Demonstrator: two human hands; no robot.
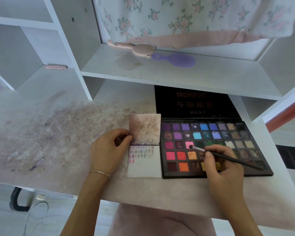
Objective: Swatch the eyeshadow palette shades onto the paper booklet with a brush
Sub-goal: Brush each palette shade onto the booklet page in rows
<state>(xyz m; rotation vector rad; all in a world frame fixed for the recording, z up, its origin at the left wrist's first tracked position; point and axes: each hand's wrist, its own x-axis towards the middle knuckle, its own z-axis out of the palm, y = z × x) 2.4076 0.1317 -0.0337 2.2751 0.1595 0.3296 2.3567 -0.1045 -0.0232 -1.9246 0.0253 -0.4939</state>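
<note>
Right of the frame's centre, an open eyeshadow palette (211, 147) lies on the stained desk (58, 133), its black lid reading "MIDNIGHT" and "HDKT" tipped back under a white shelf (177, 72). Its pans run in rows of purple, blue, pink, red, orange and tan; several look worn. The right hand (220, 166) has its grip pinching a dark-handled brush (228, 158), whose tip touches a light pink pan. Just left of the palette sits the paper booklet (144, 160), its smudged cover flipped up, short purple, grey and pink strokes across the page's top. The left hand (109, 150) pinches the booklet's left edge.
</note>
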